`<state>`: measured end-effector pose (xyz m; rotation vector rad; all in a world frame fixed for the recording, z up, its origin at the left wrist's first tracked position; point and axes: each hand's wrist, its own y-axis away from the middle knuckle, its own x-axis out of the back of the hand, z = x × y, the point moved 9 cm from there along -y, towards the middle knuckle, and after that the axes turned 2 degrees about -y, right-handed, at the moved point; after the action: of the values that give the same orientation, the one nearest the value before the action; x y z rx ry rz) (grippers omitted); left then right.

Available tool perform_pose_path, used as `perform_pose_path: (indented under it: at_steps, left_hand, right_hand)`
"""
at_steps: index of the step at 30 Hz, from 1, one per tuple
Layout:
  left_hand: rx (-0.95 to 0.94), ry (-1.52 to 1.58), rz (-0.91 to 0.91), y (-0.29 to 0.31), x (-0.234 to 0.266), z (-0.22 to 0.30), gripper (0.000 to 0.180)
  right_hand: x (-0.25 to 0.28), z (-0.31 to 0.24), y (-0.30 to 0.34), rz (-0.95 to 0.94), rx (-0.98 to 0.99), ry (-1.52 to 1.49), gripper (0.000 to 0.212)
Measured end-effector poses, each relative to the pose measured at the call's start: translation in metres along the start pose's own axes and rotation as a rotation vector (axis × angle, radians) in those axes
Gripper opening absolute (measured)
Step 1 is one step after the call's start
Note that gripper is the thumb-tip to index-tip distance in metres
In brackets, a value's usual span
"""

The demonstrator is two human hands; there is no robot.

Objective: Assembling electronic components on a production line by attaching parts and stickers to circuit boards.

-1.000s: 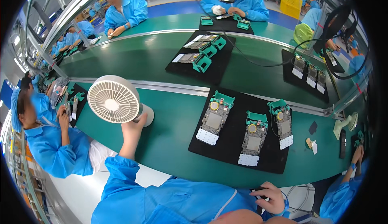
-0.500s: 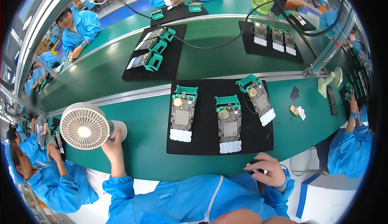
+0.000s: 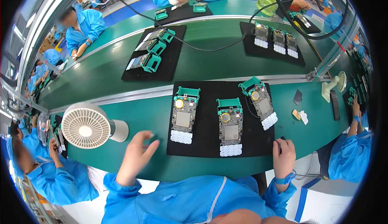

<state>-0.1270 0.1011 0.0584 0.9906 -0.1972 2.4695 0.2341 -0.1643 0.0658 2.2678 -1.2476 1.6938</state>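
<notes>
Over the green table, just right of the white fan [image 3: 85,126], my left hand [image 3: 139,154] is open, thumb and forefinger apart. It touches neither the fan nor the mat. At the black mat's [image 3: 208,143] lower right corner, my right hand [image 3: 284,154] has its fingers curled around a small black object [image 3: 281,139], mostly hidden. Three circuit boards lie on the mat, each with a green plastic frame at the far end and a white dotted strip at the near end: a left board [image 3: 184,117], a middle board [image 3: 230,129] and a tilted right board [image 3: 262,103].
Scraps of white and tan material [image 3: 301,116] and a dark chip-shaped piece [image 3: 298,97] lie right of the mat. Beyond are a small cream fan [image 3: 335,84] and a dark bar [image 3: 335,105]. A metal rail crosses behind the mat. Co-workers sit across and on both sides.
My left hand has let go of the white fan and moved right. My right hand has shifted from the table's front edge up to the mat's right corner.
</notes>
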Motion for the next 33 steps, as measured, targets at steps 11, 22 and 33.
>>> perform_pose_path:
  at_steps: [11,22,33]
  left_hand:
    - [0.281,0.857,-0.226,-0.021,-0.064,-0.010,0.037]
    - [0.252,0.706,-0.216,0.002,-0.053,0.004,0.028]
    - [-0.154,0.262,-0.385,-0.036,-0.075,0.098,0.024]
  right_hand:
    - [-0.010,0.004,0.005,-0.039,-0.083,-0.018,0.016]
    - [-0.004,0.011,-0.019,-0.175,-0.113,-0.082,0.014]
    - [-0.036,-0.064,-0.016,-0.435,0.027,-0.405,0.032]
